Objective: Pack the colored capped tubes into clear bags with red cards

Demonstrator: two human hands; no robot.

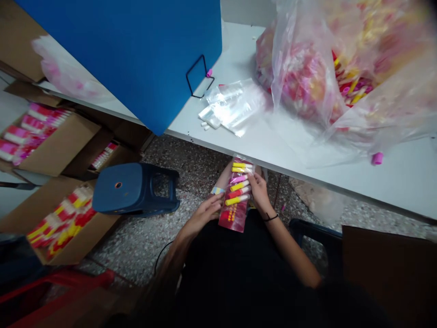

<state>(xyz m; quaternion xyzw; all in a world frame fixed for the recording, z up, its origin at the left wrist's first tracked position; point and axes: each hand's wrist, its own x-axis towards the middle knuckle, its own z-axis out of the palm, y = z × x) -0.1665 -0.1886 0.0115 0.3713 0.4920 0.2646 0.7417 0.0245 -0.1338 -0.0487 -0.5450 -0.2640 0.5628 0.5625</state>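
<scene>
Speckled flooring (136, 248) spreads beneath a white bench (239, 50), its near edge slanting down to the right. A broad blue panel (136, 54) covers much of the bench's left part, and bulging clear bags (303, 86) of coloured sticks fill its far right corner. Left of the bench, on the floor, sit an open carton (92, 240) of yellow, red and white sticks and a dark blue stool (112, 197). Clear sleeves (235, 109) lie near the bench's front edge, beside the panel. Just below that edge, over the person's lap, is a dark red packet (234, 217) showing yellow, pink and red sticks. The right hand (260, 191) grips its right side; the left hand's (206, 209) fingertips meet its left side, though whether they pinch cannot be told. One pink cap (377, 158) rests toward the near right corner.
</scene>
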